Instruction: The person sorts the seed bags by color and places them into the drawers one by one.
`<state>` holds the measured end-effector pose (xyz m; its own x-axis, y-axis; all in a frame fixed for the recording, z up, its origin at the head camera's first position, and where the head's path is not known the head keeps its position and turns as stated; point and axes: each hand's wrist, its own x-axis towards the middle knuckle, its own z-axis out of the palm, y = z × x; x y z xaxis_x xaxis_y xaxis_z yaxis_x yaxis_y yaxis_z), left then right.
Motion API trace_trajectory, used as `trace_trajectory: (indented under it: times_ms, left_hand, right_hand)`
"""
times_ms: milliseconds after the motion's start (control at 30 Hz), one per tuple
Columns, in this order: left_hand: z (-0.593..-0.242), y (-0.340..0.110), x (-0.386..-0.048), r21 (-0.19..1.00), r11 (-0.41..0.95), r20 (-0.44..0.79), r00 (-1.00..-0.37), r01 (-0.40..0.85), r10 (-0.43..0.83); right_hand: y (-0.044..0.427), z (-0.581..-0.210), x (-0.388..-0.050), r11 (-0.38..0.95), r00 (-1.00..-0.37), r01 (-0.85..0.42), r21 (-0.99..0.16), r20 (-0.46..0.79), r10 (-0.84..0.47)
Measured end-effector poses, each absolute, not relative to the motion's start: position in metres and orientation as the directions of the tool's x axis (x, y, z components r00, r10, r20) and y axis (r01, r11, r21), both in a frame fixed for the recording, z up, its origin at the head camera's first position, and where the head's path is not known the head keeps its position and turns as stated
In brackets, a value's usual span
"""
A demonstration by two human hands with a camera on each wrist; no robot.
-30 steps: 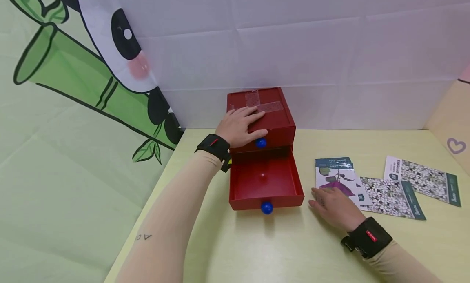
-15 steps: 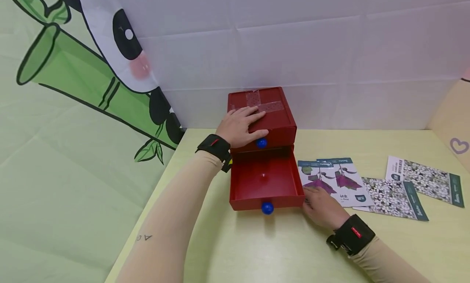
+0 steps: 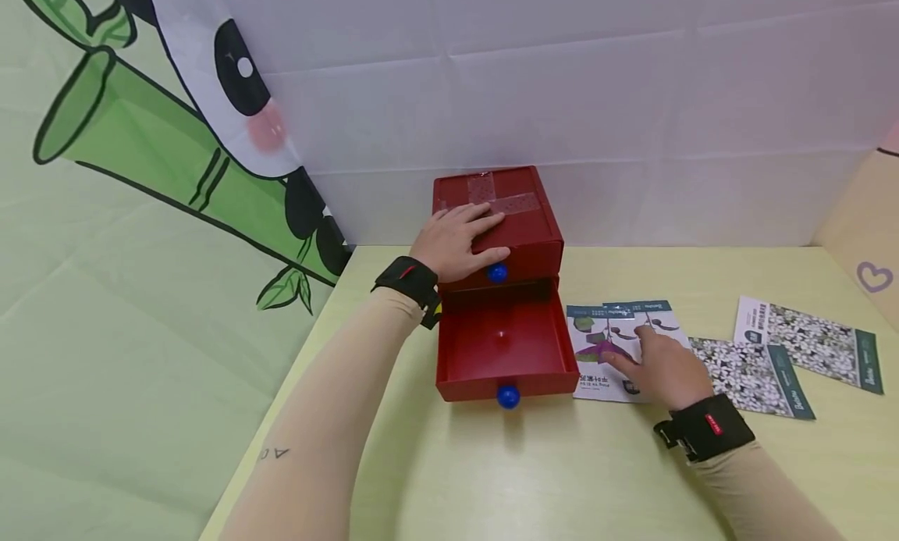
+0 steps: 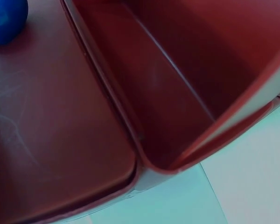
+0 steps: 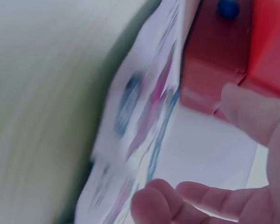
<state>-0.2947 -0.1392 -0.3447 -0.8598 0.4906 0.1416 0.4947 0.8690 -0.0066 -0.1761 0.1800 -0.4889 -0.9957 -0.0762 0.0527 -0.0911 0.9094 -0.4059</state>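
Observation:
My left hand (image 3: 456,244) rests with spread fingers on the top of the red drawer box (image 3: 523,209), beside its upper blue knob. The lower drawer (image 3: 506,346) stands pulled out with nothing in it. My right hand (image 3: 670,369) is over two overlapping purple-flower packets (image 3: 597,381), right of the drawer; thumb and fingers are apart, and whether they touch the paper cannot be told. In the right wrist view the fingers (image 5: 191,200) and thumb are spread beside the blurred packets (image 5: 144,112). The left wrist view shows the drawer inside (image 4: 177,79), no fingers.
Two white-flower packets lie farther right, one nearer (image 3: 744,377) and one behind it (image 3: 815,342). A printed cloth wall (image 3: 597,119) stands behind the table (image 3: 548,478), with another cloth at the right.
A purple-flower packet has moved left to the drawer's side with my right hand, which has since moved back right and lifted over the packets. My left hand has stayed on the box.

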Motion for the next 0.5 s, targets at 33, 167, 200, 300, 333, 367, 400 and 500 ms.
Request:
trace_trajectory:
  times_ms: [33, 167, 200, 300, 333, 367, 400, 500]
  left_hand:
    - [-0.345, -0.139, -0.295, -0.010, 0.869, 0.139, -0.860, 0.494, 0.490]
    - [-0.345, -0.138, -0.297, -0.012, 0.873, 0.133, -0.865, 0.487, 0.484]
    - [-0.345, -0.137, -0.297, -0.011, 0.874, 0.132, -0.866, 0.485, 0.482]
    - [-0.346, -0.137, -0.298, -0.009, 0.876, 0.126, -0.868, 0.482, 0.480]
    - [-0.346, -0.137, -0.298, -0.008, 0.876, 0.124, -0.869, 0.482, 0.479]
    - [-0.346, -0.137, -0.298, -0.008, 0.876, 0.123, -0.869, 0.483, 0.480]
    - [-0.346, -0.137, -0.298, -0.008, 0.876, 0.122, -0.869, 0.483, 0.480]
    - [-0.346, -0.137, -0.298, -0.005, 0.875, 0.127, -0.868, 0.484, 0.480]
  right_hand:
    - [0.184, -0.489, -0.178, 0.914, -0.998, -0.070, -0.401, 0.027, -0.064]
    - [0.193, -0.493, -0.183, 0.917, -0.997, -0.020, -0.398, -0.065, -0.049]
    - [0.194, -0.494, -0.184, 0.916, -0.995, -0.015, -0.401, -0.085, -0.054]
    - [0.194, -0.498, -0.185, 0.920, -0.990, -0.036, -0.390, -0.112, -0.087]
    - [0.194, -0.500, -0.186, 0.923, -0.988, -0.046, -0.383, -0.116, -0.098]
    - [0.194, -0.501, -0.186, 0.926, -0.987, -0.058, -0.374, -0.118, -0.109]
    - [0.194, -0.503, -0.187, 0.929, -0.986, -0.068, -0.363, -0.115, -0.117]
    - [0.195, -0.506, -0.188, 0.936, -0.985, -0.079, -0.344, -0.118, -0.127]
